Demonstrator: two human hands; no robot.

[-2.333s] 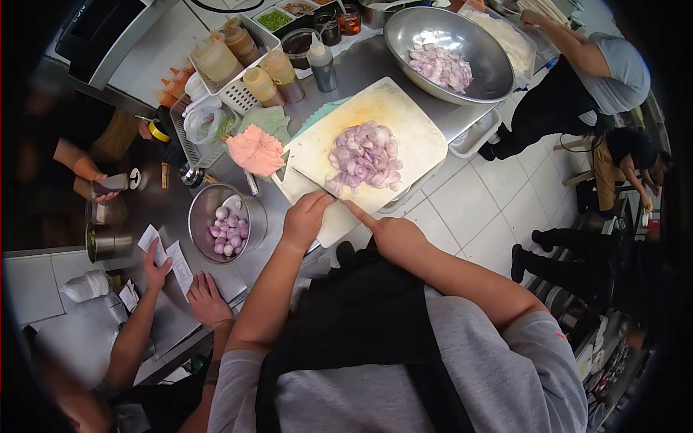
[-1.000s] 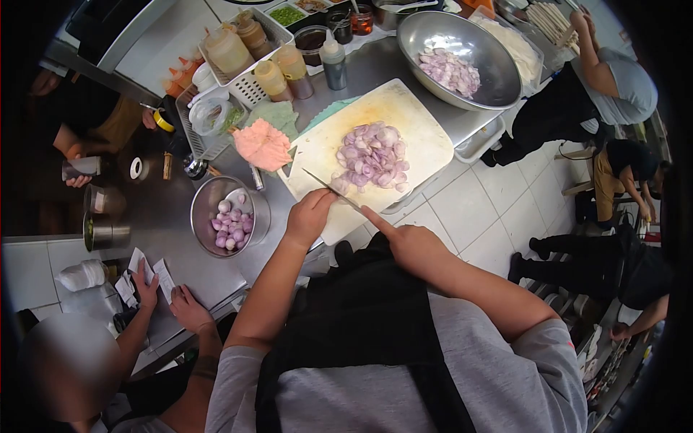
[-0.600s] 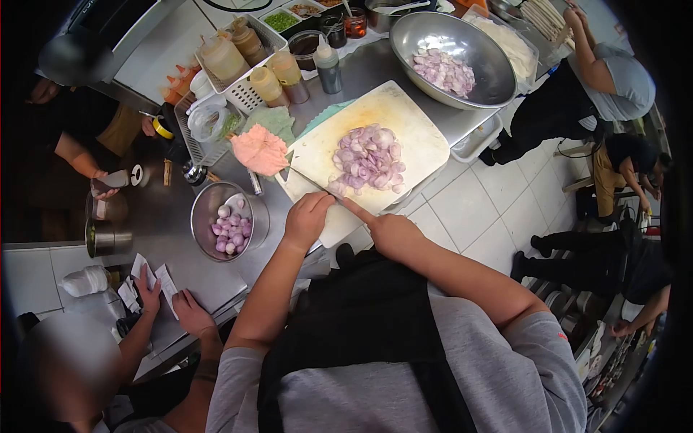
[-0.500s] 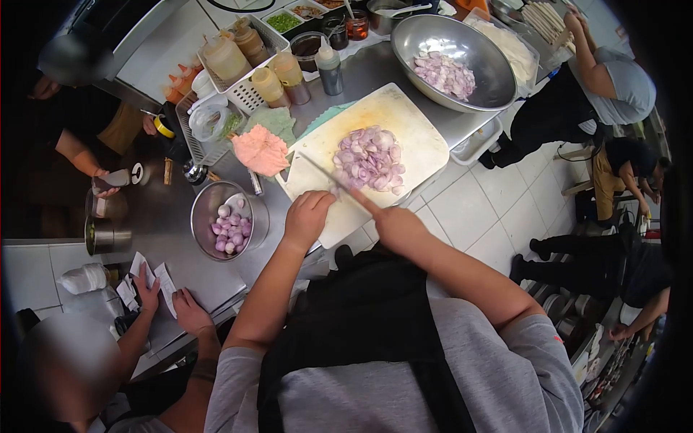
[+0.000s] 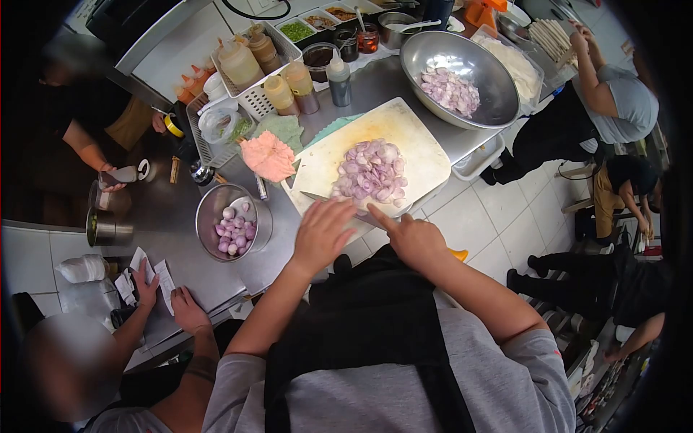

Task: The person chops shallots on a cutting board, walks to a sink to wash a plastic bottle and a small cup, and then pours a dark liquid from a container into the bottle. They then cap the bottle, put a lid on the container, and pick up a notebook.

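A white cutting board [image 5: 404,130] lies on the steel counter with a heap of sliced shallots [image 5: 372,172] on it. My right hand [image 5: 410,238] grips a knife [image 5: 325,197] whose blade lies low across the board's near edge, just in front of the heap. My left hand [image 5: 323,234] hovers over the board's near corner with fingers spread, holding nothing. Left of it stands a small steel bowl [image 5: 211,209] of peeled whole shallots [image 5: 232,231].
A large steel bowl [image 5: 433,50] with more sliced shallots sits behind the board. Pink cloth [image 5: 267,155], a white basket of sauce bottles [image 5: 253,68] and condiment tubs stand at the back. Another person's hands [image 5: 170,296] handle paper slips at left; other people work nearby.
My left hand has opened out flat, its fingers now spread over the board's corner. The knife blade has dropped from raised to low at the heap's near side. The view shifted slightly.
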